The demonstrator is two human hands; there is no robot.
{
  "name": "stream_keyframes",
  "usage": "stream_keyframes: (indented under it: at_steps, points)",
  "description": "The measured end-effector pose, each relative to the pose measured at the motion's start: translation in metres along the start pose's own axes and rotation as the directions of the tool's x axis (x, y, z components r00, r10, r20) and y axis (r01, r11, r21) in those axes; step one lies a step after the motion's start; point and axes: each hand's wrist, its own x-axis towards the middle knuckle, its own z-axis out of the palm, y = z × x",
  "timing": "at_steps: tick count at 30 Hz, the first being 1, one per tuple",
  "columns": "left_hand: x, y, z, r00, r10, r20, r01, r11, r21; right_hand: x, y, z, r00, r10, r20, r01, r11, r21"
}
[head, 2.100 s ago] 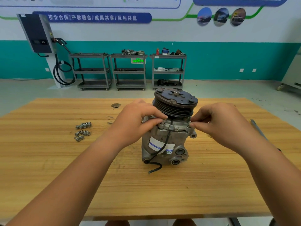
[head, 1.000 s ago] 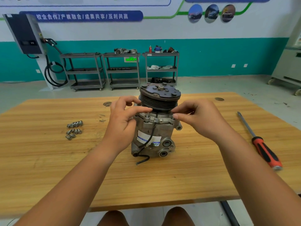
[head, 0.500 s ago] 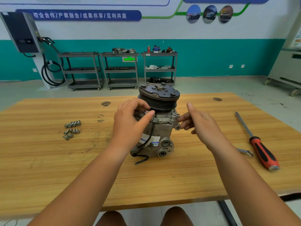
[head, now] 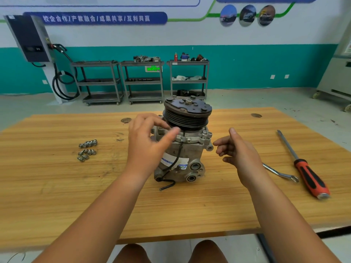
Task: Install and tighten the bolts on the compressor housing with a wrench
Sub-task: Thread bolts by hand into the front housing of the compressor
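The grey compressor (head: 187,158) stands upright mid-table, with its black grooved pulley (head: 187,113) on top and a black cable hanging down its front. My left hand (head: 146,141) is in front of the housing's upper left, fingers loose, thumb tip near the flange under the pulley; it holds nothing. My right hand (head: 239,150) hovers just right of the housing, apart from it, fingers loosely curled and empty. Several loose bolts (head: 87,149) lie in a cluster at the left. A bent ring wrench (head: 281,173) lies on the table to the right, partly hidden by my right wrist.
A screwdriver (head: 303,168) with a red and black handle lies right of the wrench, pointing away. The wooden table (head: 57,186) has two round knot holes near its far edge. Grey shelf carts and a wall charger stand far behind.
Both hands let go of the flange under the pulley. My right hand drew back to the right and off the housing; my left hand loosened and lifted slightly.
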Motion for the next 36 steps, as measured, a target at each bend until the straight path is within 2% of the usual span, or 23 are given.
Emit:
stream_keyframes:
  at_steps: [3,8,12,14,15,17,19,21,23,26,28,36]
  points:
    - [0.000,0.000,0.005,1.000,-0.005,0.003,0.005,0.998,0.064,-0.002,0.001,0.004,0.999,-0.039,0.013,0.039,0.999,0.013]
    - [-0.005,-0.013,-0.004,0.998,-0.069,0.016,0.069,0.997,-0.023,-0.012,-0.003,0.006,0.994,-0.109,-0.030,0.111,0.992,0.058]
    - [-0.009,-0.027,-0.016,0.993,-0.116,-0.035,0.115,0.993,-0.022,-0.027,-0.019,0.021,0.962,-0.262,-0.073,0.268,0.959,0.091]
    - [-0.015,-0.040,-0.027,0.990,-0.132,-0.043,0.131,0.991,-0.012,-0.043,-0.029,0.039,0.930,-0.368,0.017,0.365,0.926,0.099]
    - [-0.018,-0.048,-0.035,0.989,-0.145,-0.042,0.145,0.989,0.001,-0.052,-0.032,0.052,0.908,-0.402,0.117,0.392,0.914,0.102]
    - [-0.026,-0.071,-0.058,0.982,-0.181,-0.053,0.184,0.980,0.072,-0.069,-0.032,0.086,0.856,-0.365,0.367,0.359,0.929,0.087]
    - [-0.033,-0.104,-0.089,0.965,-0.248,-0.081,0.259,0.945,0.198,-0.077,-0.021,0.130,0.779,-0.239,0.580,0.319,0.947,-0.038]
    - [-0.037,-0.136,-0.121,0.918,-0.383,-0.102,0.394,0.856,0.334,-0.072,-0.003,0.179,0.731,-0.124,0.671,0.367,0.901,-0.233]
    - [-0.036,-0.163,-0.148,0.856,-0.506,-0.106,0.495,0.743,0.451,-0.052,0.015,0.228,0.745,-0.054,0.665,0.392,0.842,-0.371]
    - [-0.026,-0.191,-0.164,0.818,-0.571,-0.072,0.505,0.652,0.566,-0.009,0.036,0.290,0.830,-0.005,0.558,0.374,0.747,-0.550]
    - [-0.017,-0.202,-0.163,0.835,-0.549,-0.042,0.460,0.653,0.601,0.016,0.049,0.318,0.851,-0.015,0.525,0.391,0.684,-0.616]
    - [0.000,-0.228,-0.148,0.873,-0.488,0.007,0.355,0.645,0.677,0.054,0.077,0.350,0.820,-0.113,0.562,0.542,0.472,-0.695]
